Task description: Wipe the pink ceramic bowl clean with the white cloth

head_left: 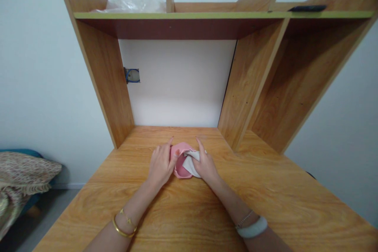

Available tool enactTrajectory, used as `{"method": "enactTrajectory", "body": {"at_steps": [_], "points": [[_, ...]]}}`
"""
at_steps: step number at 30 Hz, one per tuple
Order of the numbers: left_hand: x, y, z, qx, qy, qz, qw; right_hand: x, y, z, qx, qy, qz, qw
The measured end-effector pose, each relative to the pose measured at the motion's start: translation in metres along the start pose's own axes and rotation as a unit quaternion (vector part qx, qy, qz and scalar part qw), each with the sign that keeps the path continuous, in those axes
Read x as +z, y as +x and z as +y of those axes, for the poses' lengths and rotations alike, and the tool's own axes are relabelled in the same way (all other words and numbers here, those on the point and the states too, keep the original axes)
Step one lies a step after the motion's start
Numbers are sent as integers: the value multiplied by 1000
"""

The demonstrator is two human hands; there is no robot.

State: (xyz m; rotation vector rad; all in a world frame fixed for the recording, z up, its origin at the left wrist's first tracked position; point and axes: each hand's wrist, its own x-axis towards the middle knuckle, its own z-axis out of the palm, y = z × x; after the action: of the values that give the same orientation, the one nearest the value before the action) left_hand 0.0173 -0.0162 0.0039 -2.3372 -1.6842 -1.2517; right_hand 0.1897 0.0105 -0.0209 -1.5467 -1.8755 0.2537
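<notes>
A pink, hollow, faceted container (182, 148) lies tipped on the wooden desktop, its opening facing me. My left hand (160, 164) grips its left side, with the thumb at the rim. In my right hand (206, 165) is a white cloth (189, 166), pinched under the thumb and pressed at the container's right rim, partly inside the opening. The right index finger points forward, off the cloth. The container's far side and base are hidden from me.
The wooden desktop (189, 212) runs back to a white wall panel with an open socket box (132, 75). Upright boards and a green-edged shelf (201, 15) frame it. Above lie clear plastic wrap (136, 2) and a black object (307, 8). A patterned throw (23, 173) is at left.
</notes>
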Motion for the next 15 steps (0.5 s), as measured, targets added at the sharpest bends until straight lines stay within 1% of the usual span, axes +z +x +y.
{"method": "enactTrajectory", "body": {"at_steps": [2, 3, 6, 8, 9, 12, 15], "points": [[4, -1, -3, -4, -56, 0, 998, 5, 1, 4, 15, 60, 27, 998], [6, -2, -4, -8, -83, -9, 996, 7, 3, 6, 23, 94, 45, 994], [13, -5, -6, -42, -152, -75, 985, 14, 8, 13, 45, 183, 100, 977], [17, -7, -5, -67, -198, -124, 970, 17, 12, 17, 59, 224, 116, 966], [19, -7, -4, -73, -223, -137, 962, 19, 13, 19, 65, 238, 116, 962], [23, -9, 1, -62, -291, -134, 945, 22, 14, 20, 74, 262, 97, 957], [23, -9, 6, -45, -310, -107, 944, 24, 13, 17, 68, 268, 75, 958]]}}
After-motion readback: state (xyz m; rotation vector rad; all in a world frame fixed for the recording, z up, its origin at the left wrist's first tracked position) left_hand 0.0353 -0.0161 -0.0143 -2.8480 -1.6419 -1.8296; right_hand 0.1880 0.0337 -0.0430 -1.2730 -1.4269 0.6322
